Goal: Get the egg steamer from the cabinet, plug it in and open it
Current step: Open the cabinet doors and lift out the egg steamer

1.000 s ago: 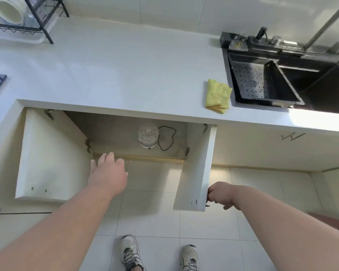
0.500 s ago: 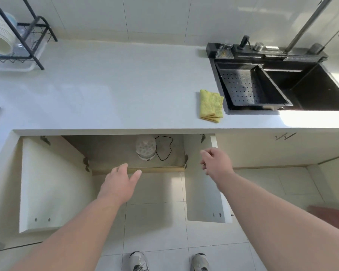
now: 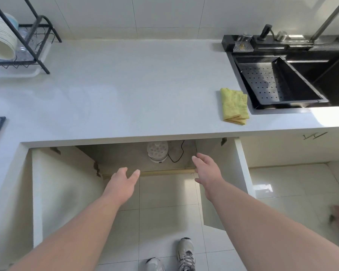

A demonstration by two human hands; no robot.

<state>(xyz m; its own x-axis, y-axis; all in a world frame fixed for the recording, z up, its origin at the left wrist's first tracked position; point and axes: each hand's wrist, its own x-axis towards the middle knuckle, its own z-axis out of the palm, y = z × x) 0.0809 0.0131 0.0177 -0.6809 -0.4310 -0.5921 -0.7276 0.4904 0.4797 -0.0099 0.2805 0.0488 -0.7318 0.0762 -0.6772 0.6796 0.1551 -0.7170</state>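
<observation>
1. White plastic, with a clear domed lid: the egg steamer [image 3: 157, 151] stands upright on the cabinet [image 3: 125, 159] floor, toward the back, under the countertop [image 3: 125, 90]. Its black cord [image 3: 176, 153] lies loose just to its right.
2. We find both doors swung wide: the left door [image 3: 63, 192] and the right door [image 3: 223, 173] leave the opening unobstructed.
3. Our left hand [image 3: 123, 180] is spread, fingers apart, holding nothing, at the cabinet's front edge. Our right hand [image 3: 205, 169] is likewise spread and empty, slightly further in.
4. Step in hand, as we judge it: reaching in to lift the steamer out.
5. We recommend cupping the base from both sides, not the lid, which may lift off.
6. We advise gathering the cord with the right hand so it does not drag or snag on the sill.
7. Keep the unit level and clear of the countertop's underside.
</observation>
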